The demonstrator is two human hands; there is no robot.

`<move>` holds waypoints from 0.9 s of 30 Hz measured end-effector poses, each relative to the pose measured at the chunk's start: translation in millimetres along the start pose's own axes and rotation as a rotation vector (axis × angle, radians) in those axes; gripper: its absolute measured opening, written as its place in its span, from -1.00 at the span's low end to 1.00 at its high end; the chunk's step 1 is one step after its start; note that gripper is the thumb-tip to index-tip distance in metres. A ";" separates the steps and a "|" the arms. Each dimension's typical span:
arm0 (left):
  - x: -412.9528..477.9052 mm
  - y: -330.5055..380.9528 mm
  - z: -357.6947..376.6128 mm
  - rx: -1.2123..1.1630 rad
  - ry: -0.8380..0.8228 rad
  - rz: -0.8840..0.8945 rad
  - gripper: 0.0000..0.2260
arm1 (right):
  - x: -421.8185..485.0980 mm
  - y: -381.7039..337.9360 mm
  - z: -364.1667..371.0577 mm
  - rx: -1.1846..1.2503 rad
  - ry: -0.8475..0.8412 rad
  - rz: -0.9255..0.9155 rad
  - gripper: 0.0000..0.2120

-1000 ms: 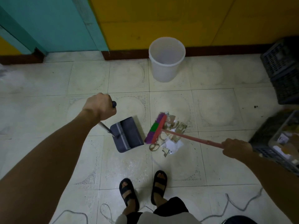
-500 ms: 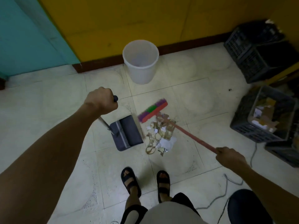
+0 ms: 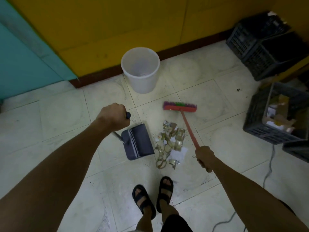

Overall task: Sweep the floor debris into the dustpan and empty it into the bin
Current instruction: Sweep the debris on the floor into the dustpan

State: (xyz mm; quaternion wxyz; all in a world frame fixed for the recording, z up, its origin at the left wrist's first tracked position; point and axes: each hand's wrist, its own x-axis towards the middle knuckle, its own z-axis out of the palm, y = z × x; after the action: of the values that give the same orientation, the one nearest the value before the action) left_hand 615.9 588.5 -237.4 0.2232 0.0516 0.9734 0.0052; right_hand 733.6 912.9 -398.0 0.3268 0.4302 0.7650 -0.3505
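Observation:
A pile of paper and cardboard debris [image 3: 170,143] lies on the tiled floor in front of my feet. A dark grey dustpan [image 3: 137,141] rests on the floor just left of the pile, its mouth facing the debris. My left hand [image 3: 113,117] is closed around the top of the dustpan's long handle. The broom [image 3: 179,106], with a red head and purple and green bristles, sits on the floor beyond the pile. Its red stick runs back to my right hand [image 3: 204,156], which grips it. A white bin [image 3: 140,69] stands upright against the yellow wall behind.
Dark plastic crates [image 3: 260,46] are stacked at the right wall, and one crate [image 3: 274,114] holds cardboard scraps. A grey cable [image 3: 267,174] trails across the floor at right. My sandalled feet [image 3: 153,195] stand just behind the debris. A teal door [image 3: 25,52] is at the left.
The broom head has swung from the left side of the pile, by the dustpan, to the far side near the bin. My right hand came in closer. The dustpan stayed put.

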 end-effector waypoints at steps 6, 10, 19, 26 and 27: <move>15.9 15.1 9.1 0.034 -0.024 -0.019 -0.79 | 29.1 -1.7 8.9 -0.016 -0.151 0.006 -0.81; 14.2 8.7 13.9 0.024 -0.008 -0.027 -0.79 | 10.5 15.8 26.7 -0.140 -0.192 -0.085 -0.88; -23.5 -9.3 33.7 0.060 0.036 0.056 -0.78 | -64.2 78.4 59.1 -0.274 -0.165 -0.061 -0.63; -75.4 -34.2 53.4 0.105 0.064 0.150 -0.77 | -124.0 126.0 108.3 -0.262 -0.103 -0.045 -0.68; -82.4 -36.9 55.9 0.118 0.067 0.158 -0.78 | -130.0 130.6 108.8 -0.224 -0.094 -0.052 -0.69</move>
State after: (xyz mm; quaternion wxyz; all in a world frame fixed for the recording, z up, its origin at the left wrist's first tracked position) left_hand 710.3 542.6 -253.2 0.1858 0.1411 0.9718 -0.0327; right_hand 925.2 818.3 -385.9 0.3993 0.3540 0.7941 -0.2909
